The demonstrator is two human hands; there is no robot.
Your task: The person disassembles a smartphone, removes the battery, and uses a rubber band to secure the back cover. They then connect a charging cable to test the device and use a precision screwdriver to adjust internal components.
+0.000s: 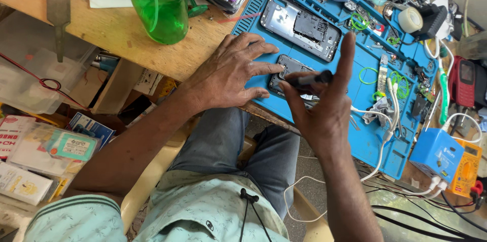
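The person's left hand (231, 72) lies spread flat, fingertips pinning a small opened phone part (289, 72) to the blue repair mat (365, 135) on the bench, while the right hand (324, 105) pinches a dark slim tool (309, 80) over it, forefinger raised. The part looks light, thin, rigid and fragile, best steadied by its edges, clear of exposed circuitry.
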